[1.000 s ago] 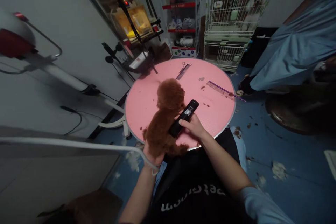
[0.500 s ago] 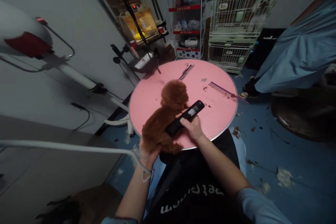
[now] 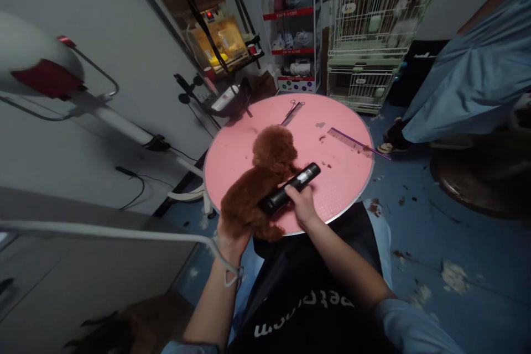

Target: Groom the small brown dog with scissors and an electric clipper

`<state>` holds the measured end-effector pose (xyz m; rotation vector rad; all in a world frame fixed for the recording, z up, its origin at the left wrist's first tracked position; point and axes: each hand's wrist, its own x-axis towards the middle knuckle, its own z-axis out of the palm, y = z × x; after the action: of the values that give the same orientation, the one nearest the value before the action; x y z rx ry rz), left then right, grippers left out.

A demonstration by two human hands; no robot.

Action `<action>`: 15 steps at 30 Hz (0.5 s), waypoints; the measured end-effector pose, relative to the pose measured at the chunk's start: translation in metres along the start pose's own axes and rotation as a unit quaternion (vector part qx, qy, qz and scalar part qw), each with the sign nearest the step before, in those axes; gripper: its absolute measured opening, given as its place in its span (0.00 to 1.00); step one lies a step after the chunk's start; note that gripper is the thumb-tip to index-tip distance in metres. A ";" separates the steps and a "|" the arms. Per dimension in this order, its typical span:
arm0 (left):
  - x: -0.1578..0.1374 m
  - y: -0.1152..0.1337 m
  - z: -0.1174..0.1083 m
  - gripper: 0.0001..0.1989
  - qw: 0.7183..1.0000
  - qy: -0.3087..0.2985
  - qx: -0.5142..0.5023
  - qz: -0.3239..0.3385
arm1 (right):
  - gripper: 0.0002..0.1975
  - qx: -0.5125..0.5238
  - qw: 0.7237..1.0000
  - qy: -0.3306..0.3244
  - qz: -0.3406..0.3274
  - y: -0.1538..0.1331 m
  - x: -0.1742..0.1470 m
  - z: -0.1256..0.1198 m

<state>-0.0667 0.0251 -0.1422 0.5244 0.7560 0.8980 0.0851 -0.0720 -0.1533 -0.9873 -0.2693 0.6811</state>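
Note:
A curly brown dog (image 3: pixel 246 191) is on the round pink table (image 3: pixel 232 149) near its front edge, head away from me. My left hand (image 3: pixel 233 242) holds the dog at its rear end; most of its fingers are hidden by the fur. In my right hand (image 3: pixel 304 206) is a black hair clipper (image 3: pixel 295 185), thumb on top. The clipper's lower left end touches the dog's side, and its blade cannot be seen. Beyond the dog lie scissors (image 3: pixel 293 109) by a comb. A purple comb (image 3: pixel 352 141) rests at the table's right, among tufts of brown hair.
A pale curved arm (image 3: pixel 157 236) crosses in front at left, below a dryer (image 3: pixel 37 61) on a stand. Wire cages (image 3: pixel 365 38) with a white dog, a shelf rack (image 3: pixel 290 33) and a person in blue (image 3: pixel 477 77) are behind. Hair tufts (image 3: pixel 454 276) lie on the floor.
The view has shifted slightly. The clipper stays against the dog's side with almost no visible movement, and both hands keep their hold.

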 end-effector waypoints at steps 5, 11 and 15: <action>-0.004 -0.006 0.001 0.19 0.997 0.013 -0.037 0.065 | 0.12 -0.074 0.995 -0.050 0.034 0.015 -0.007 0.003; -0.015 -0.027 -0.023 0.24 0.991 -0.030 0.057 0.118 | 0.13 -0.074 0.996 0.040 0.024 0.009 -0.007 -0.010; -0.016 -0.042 -0.024 0.25 0.983 0.036 0.121 0.136 | 0.13 -0.067 0.998 0.012 0.013 0.005 -0.012 -0.001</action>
<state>-0.0702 -0.0088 -0.1805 0.8281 0.8783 1.0887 0.0740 -0.0786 -0.1570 -1.1286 -0.2847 0.6806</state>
